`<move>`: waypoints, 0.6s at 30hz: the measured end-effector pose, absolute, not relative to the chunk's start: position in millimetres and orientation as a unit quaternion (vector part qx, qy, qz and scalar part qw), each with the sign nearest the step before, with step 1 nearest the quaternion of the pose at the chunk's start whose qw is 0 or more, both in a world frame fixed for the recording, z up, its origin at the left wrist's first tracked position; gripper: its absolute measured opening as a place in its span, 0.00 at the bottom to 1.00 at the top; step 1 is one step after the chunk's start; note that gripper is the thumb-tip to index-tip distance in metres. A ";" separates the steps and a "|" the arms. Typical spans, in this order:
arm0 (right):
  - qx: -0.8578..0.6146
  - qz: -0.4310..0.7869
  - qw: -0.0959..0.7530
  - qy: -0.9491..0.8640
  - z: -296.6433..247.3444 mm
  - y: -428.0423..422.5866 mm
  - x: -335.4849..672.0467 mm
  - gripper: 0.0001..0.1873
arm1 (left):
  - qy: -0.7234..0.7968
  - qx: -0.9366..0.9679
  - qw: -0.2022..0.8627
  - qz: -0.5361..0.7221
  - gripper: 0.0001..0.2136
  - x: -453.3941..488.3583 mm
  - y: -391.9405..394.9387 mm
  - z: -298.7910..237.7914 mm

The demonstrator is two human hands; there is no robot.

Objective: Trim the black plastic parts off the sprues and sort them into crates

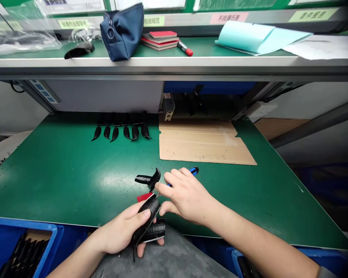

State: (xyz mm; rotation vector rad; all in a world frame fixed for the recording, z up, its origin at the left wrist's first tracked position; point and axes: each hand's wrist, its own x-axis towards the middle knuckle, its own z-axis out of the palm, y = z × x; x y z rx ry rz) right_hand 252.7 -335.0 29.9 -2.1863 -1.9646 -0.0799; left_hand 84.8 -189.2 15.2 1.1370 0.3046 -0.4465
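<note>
My left hand (120, 231) is closed around a curved black plastic part (152, 207) with a ribbed grid inside, near the front edge of the table. A second ribbed section (156, 230) shows just below it, under my fingers; whether the two are joined I cannot tell. My right hand (187, 195) grips a blue-handled utility knife (194, 170), its thin metal tip at the upper end of the black part. Just beyond my hands lies a loose black plastic piece (152, 180) with a curved tip. A small red piece (144, 197) is partly hidden behind the part.
A cardboard sheet (203, 143) lies at the back of the green table (60, 173). Several black curved parts (127, 133) stand in a row at back left. Blue bins (56, 235) with black parts sit below the front edge. A shelf (174, 61) crosses above.
</note>
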 end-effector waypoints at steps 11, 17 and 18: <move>-0.721 -0.017 0.084 -0.688 13.0 -334.1 254.6 0.35 | 0.152 0.520 0.802 -0.252 0.18 80.2 -190.1 15.7; -0.716 -0.001 0.082 -0.693 5.4 -335.5 254.6 0.31 | 0.148 0.571 0.764 -0.262 0.23 83.3 -190.4 22.9; -0.716 0.000 0.081 -0.694 4.6 -335.7 254.5 0.30 | 0.147 0.580 0.757 -0.264 0.24 83.9 -190.3 24.8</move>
